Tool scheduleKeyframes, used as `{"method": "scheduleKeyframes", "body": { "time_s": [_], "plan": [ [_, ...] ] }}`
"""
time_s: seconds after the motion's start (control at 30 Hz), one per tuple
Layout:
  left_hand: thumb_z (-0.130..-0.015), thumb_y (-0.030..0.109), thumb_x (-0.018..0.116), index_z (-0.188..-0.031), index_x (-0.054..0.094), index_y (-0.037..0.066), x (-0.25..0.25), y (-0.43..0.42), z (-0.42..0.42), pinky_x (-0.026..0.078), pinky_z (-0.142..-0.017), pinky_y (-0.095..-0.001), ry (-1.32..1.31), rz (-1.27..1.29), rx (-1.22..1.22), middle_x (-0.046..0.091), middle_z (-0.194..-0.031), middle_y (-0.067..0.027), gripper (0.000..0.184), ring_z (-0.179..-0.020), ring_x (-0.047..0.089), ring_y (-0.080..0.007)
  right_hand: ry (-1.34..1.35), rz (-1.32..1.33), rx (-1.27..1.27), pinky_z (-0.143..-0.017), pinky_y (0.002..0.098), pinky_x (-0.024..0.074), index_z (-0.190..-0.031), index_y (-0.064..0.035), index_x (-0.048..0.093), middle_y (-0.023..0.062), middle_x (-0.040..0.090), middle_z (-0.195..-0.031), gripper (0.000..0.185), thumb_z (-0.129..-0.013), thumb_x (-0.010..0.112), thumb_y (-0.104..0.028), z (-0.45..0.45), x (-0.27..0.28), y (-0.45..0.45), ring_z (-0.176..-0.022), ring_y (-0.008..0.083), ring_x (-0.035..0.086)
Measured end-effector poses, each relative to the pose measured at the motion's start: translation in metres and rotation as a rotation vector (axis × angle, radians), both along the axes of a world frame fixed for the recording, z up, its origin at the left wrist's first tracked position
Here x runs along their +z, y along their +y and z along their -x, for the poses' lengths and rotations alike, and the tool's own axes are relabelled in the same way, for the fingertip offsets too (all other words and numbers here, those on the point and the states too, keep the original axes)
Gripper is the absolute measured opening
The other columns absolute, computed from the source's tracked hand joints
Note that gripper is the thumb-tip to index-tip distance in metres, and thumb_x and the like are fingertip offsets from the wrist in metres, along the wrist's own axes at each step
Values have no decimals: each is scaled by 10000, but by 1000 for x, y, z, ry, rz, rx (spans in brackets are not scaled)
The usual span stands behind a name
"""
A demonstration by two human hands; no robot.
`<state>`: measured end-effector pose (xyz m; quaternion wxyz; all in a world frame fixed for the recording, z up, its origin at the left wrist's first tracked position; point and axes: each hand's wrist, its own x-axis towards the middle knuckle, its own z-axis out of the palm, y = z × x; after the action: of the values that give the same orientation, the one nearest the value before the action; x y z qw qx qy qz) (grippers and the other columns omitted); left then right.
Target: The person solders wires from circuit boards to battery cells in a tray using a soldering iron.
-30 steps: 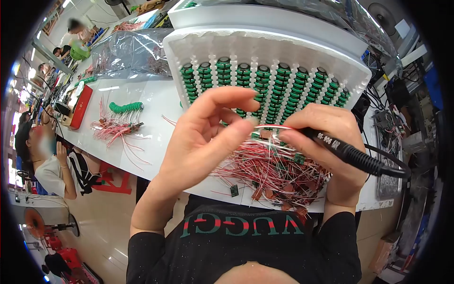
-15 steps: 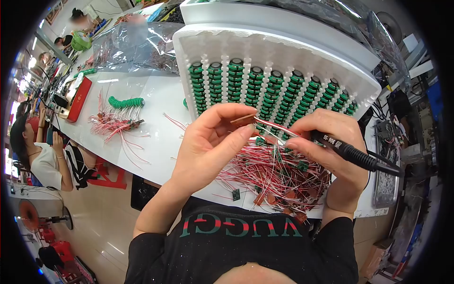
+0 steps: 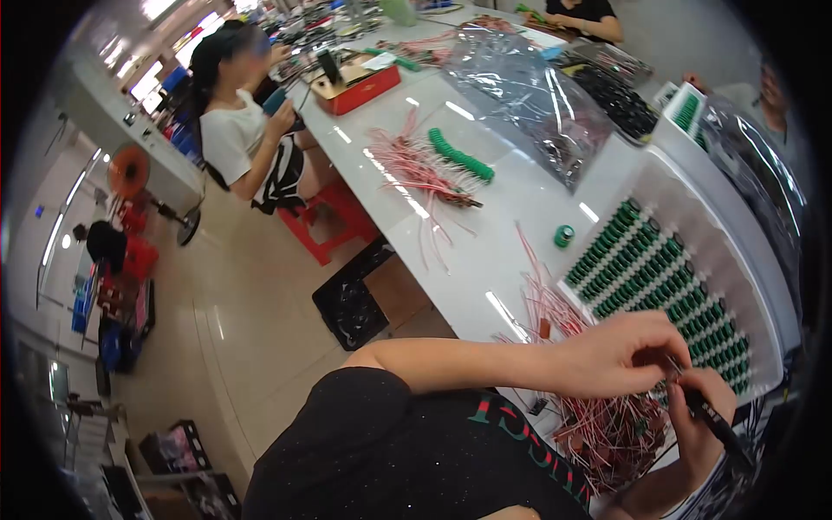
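Observation:
My left hand reaches across to the right side of the view, its thumb and fingers pinched together. The small brown circuit board it held half a second ago is now mostly hidden by the fingers. Close against it, my right hand grips a black corded soldering iron, whose tip I cannot make out. Beneath both hands lies a tangled heap of red and white wires with small boards among them. Just beyond is a white foam tray holding rows of green round parts.
A single green cylinder stands left of the tray. Farther off lie a wire bundle with a curved green stack, a clear plastic bag and a red box. A person sits at the table's left edge.
The view has swung left, so my hands and the tray now appear at the right and lower. My hands stay close together, the right still holding the soldering iron.

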<state>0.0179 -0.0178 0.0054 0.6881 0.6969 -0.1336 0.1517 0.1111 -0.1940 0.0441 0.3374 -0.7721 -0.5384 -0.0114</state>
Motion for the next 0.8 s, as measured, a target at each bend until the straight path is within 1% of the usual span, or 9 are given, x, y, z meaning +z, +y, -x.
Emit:
{"method": "scheduleKeyframes", "body": {
  "time_s": [0.03, 0.13, 0.17, 0.27, 0.3, 0.4, 0.6, 0.7, 0.8],
  "plan": [
    [-777, 27, 546, -1003, 553, 23, -1, 1, 2, 438, -702, -227, 4, 6, -33, 511, -909, -56, 226, -806, 525, -122, -6, 1, 2, -528, 282, 364, -745, 7, 543, 93, 533, -656, 117, -666, 628, 18, 1, -1, 1, -554, 196, 483],
    [-767, 57, 574, -1050, 501, -14, -15, -3, -1, 440, -653, -241, 90, 341, -266, 546, -888, -85, 301, -741, 538, -133, -27, 18, -10, -521, 278, 361, -746, 10, 539, 91, 525, -648, 136, -654, 633, 42, 3, -2, 1, -549, 194, 482],
    [-812, 208, 590, -1084, 460, -15, -19, -2, -3, 432, -617, -235, 134, 366, -317, 579, -840, -84, 375, -710, 537, -126, -35, 26, -14, -519, 278, 362, -747, 11, 541, 92, 527, -649, 142, -649, 636, 48, 4, -3, 1, -548, 195, 484],
    [-840, 392, 547, -1061, 474, 19, -14, 10, 2, 411, -579, -213, 479, 618, -458, 584, -758, -63, 440, -677, 535, -117, -40, 7, 4, -515, 281, 368, -751, 10, 551, 96, 535, -651, 152, -639, 640, 62, 11, -2, 8, -548, 199, 493],
    [-839, 522, 483, -1055, 475, 44, -16, 7, 1, 392, -560, -192, 520, 591, -445, 585, -710, -49, 524, -659, 535, -106, -38, -4, 13, -514, 283, 370, -752, 9, 555, 97, 538, -651, 155, -635, 640, 65, 12, -2, 10, -548, 200, 496],
    [-876, 402, 490, -1133, 435, 23, -24, 4, 3, 410, -631, -196, 570, 592, -451, 584, -806, -50, 462, -719, 519, -92, -67, 56, 29, -525, 284, 384, -759, 7, 567, 100, 549, -654, 152, -638, 635, 68, 10, -2, 9, -563, 210, 516],
    [-804, 171, 639, -1162, 386, -16, -25, 0, 3, 437, -654, -195, 608, 682, -406, 577, -800, -41, 477, -746, 543, -90, -46, 65, 32, -544, 275, 400, -767, 6, 572, 98, 559, -664, 144, -649, 616, 78, 11, -2, 9, -586, 212, 539],
    [-789, 109, 644, -1182, 350, -29, -26, -1, 2, 443, -661, -201, 574, 690, -386, 573, -809, -37, 510, -742, 549, -89, -29, 57, -23, -542, 276, 397, -764, 5, 569, 96, 560, -669, 137, -657, 614, 78, 13, -2, 8, -583, 205, 534],
    [-786, 84, 631, -1227, 311, -23, -28, -2, 2, 439, -670, -202, 433, 620, -263, 576, -814, -39, 556, -749, 546, -83, -6, 50, -69, -539, 276, 393, -756, 5, 562, 96, 558, -673, 132, -660, 622, 73, 15, 1, 8, -580, 197, 528]
  ]
}}
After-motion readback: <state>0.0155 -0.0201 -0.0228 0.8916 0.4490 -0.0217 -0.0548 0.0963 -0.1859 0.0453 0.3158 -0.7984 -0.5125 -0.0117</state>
